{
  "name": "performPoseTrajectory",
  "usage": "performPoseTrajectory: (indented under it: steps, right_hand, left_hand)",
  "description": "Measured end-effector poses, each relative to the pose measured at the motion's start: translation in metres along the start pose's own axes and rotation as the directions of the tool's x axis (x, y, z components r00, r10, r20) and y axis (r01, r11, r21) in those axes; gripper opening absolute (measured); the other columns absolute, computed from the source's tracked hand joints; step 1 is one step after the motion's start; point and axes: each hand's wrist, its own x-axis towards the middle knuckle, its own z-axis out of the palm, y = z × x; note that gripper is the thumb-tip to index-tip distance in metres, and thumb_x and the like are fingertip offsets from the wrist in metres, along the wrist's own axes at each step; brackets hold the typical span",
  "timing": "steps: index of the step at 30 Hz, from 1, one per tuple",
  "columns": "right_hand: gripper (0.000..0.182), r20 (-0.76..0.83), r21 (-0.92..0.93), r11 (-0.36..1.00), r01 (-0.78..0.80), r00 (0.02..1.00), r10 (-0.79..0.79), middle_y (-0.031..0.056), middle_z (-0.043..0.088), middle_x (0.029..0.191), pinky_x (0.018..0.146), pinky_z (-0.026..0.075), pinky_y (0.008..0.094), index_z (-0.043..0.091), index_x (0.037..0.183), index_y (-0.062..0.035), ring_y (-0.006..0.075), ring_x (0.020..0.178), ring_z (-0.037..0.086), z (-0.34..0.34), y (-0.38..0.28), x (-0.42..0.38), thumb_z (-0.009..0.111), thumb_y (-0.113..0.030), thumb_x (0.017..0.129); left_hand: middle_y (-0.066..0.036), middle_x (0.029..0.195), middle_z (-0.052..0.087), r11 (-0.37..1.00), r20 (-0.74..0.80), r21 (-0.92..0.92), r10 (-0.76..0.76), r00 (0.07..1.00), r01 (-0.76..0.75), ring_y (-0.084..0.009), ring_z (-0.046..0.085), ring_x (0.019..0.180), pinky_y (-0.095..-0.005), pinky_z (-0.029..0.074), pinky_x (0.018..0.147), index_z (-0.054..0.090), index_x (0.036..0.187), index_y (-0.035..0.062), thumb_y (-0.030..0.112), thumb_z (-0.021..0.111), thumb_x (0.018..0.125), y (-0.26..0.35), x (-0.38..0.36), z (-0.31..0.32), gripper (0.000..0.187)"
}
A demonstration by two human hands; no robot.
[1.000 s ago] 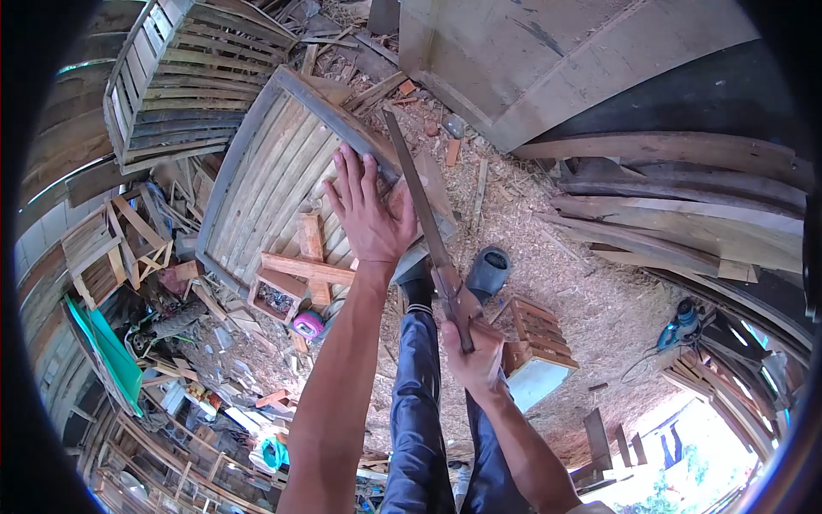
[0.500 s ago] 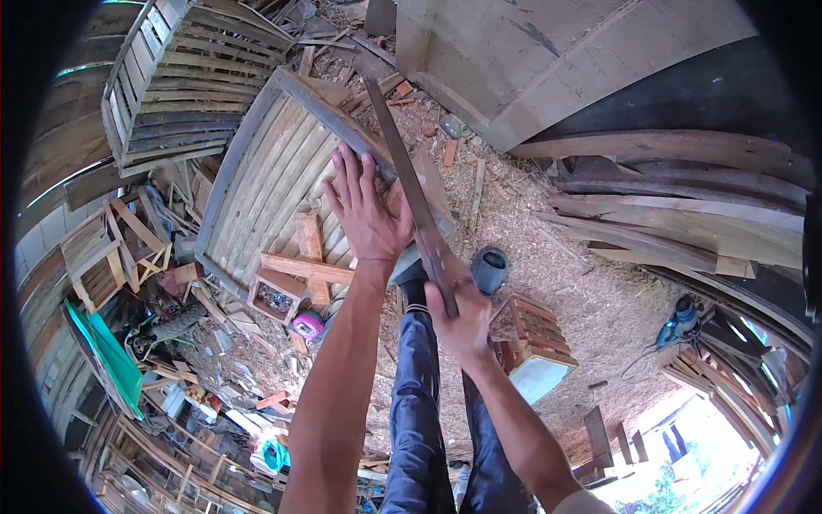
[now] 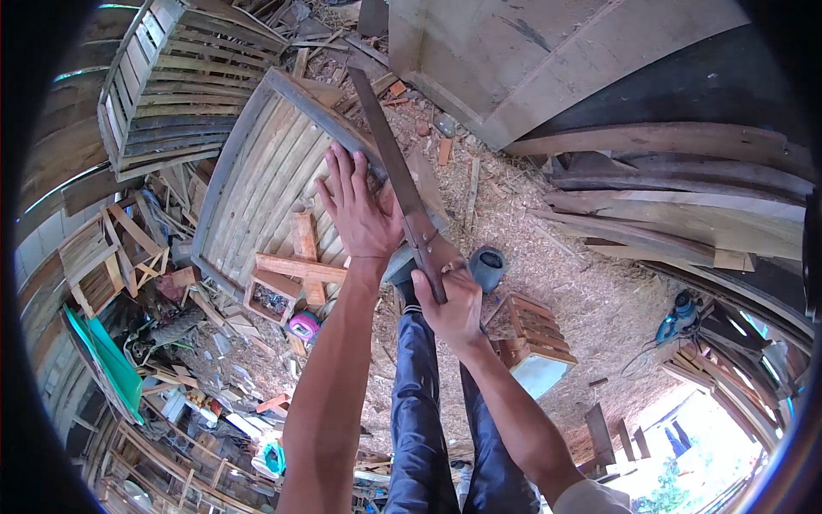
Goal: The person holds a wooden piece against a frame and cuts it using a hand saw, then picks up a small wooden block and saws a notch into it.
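Observation:
My right hand (image 3: 455,310) is closed around the handle of a handsaw (image 3: 385,141), whose long dark blade points away from me. The blade passes just right of my left hand (image 3: 360,210) and over the edge of a slatted wooden panel (image 3: 257,154) with a grey frame. Flat on that panel's right part, my left hand has its fingers stretched and apart. A pale board (image 3: 428,184) shows partly beyond the blade; the exact cutting spot is hidden. On the panel near my left forearm lie crossed wood strips (image 3: 300,265) and a small wooden box (image 3: 272,293) of small pieces.
A pink tape measure (image 3: 304,325) lies by my left forearm. Right of my legs stand a dark container (image 3: 488,270) and a slatted wooden stool (image 3: 535,330). A blue power tool (image 3: 681,315) and stacked boards (image 3: 651,206) are at right. Shavings cover the floor.
The saw and my right hand have shifted slightly forward and left along the cut line. My left hand stays flat on the panel. The whole view has drifted a little.

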Motion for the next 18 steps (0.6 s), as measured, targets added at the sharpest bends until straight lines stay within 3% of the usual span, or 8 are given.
performPoseTrajectory:
  steps: [1, 5, 7, 10, 14, 18]
  right_hand:
    - [0.018, 0.017, 0.002, 1.000, -0.009, 1.000, 0.009, 0.0179, 0.060, 0.067, 0.059, 0.046, 0.0446, 0.063, 0.081, 0.0016, 0.0373, 0.059, 0.059, -0.002, -0.002, 0.002, 0.070, -0.015, 0.085]
    - [0.034, -0.097, -0.035, 0.994, 0.108, 0.989, -0.111, 0.0133, 0.058, 0.059, 0.062, 0.049, 0.0422, 0.056, 0.059, -0.0038, 0.0315, 0.052, 0.059, -0.022, 0.009, -0.042, 0.074, -0.022, 0.082]
    - [0.035, -0.067, -0.003, 0.996, 0.085, 0.994, -0.085, 0.0139, 0.058, 0.059, 0.061, 0.048, 0.0418, 0.055, 0.058, -0.0038, 0.0319, 0.052, 0.058, -0.030, 0.008, -0.048, 0.074, -0.022, 0.082]
    - [0.036, -0.007, -0.038, 0.964, -0.264, 0.965, 0.264, 0.0144, 0.056, 0.056, 0.061, 0.048, 0.0412, 0.055, 0.058, -0.0034, 0.0311, 0.051, 0.058, -0.010, 0.007, -0.011, 0.073, -0.022, 0.083]
    - [0.039, -0.049, -0.048, 0.999, 0.007, 0.999, -0.009, 0.0131, 0.054, 0.053, 0.057, 0.047, 0.0386, 0.052, 0.054, -0.0038, 0.0300, 0.049, 0.057, -0.026, -0.005, -0.005, 0.074, -0.021, 0.082]
    - [0.039, -0.036, -0.009, 0.999, 0.033, 0.999, -0.033, 0.0124, 0.053, 0.053, 0.058, 0.048, 0.0382, 0.052, 0.054, -0.0042, 0.0296, 0.049, 0.057, -0.038, -0.001, -0.025, 0.075, -0.019, 0.081]
  left_hand:
    - [-0.022, 0.156, 0.023, 1.000, 0.000, -0.003, 0.003, 1.000, -0.003, -0.0382, 0.019, 0.146, -0.0553, 0.008, 0.116, 0.036, 0.143, 0.0037, 0.041, 0.049, 0.092, 0.000, 0.000, 0.000, 0.065]
    - [-0.022, 0.157, 0.022, 1.000, 0.005, 0.021, -0.008, 1.000, 0.008, -0.0368, 0.018, 0.147, -0.0558, 0.008, 0.116, 0.035, 0.145, 0.0034, 0.044, 0.059, 0.087, -0.002, -0.003, 0.004, 0.074]
    - [-0.024, 0.156, 0.023, 1.000, -0.010, 0.016, -0.004, 1.000, 0.004, -0.0382, 0.019, 0.146, -0.0554, 0.008, 0.116, 0.036, 0.143, 0.0031, 0.041, 0.057, 0.089, 0.001, -0.001, 0.002, 0.070]
    - [-0.024, 0.155, 0.025, 1.000, -0.007, 0.018, -0.001, 1.000, 0.001, -0.0389, 0.020, 0.145, -0.0555, 0.009, 0.115, 0.036, 0.143, 0.0032, 0.040, 0.056, 0.091, 0.003, -0.001, 0.002, 0.067]
    - [-0.023, 0.155, 0.025, 1.000, -0.018, 0.012, 0.011, 1.000, -0.010, -0.0390, 0.021, 0.145, -0.0553, 0.010, 0.115, 0.036, 0.143, 0.0049, 0.042, 0.053, 0.092, 0.001, 0.000, 0.002, 0.065]
    - [-0.022, 0.156, 0.025, 1.000, -0.022, 0.009, 0.000, 1.000, 0.000, -0.0388, 0.021, 0.145, -0.0556, 0.010, 0.115, 0.036, 0.143, 0.0064, 0.043, 0.050, 0.092, 0.000, 0.000, 0.003, 0.064]
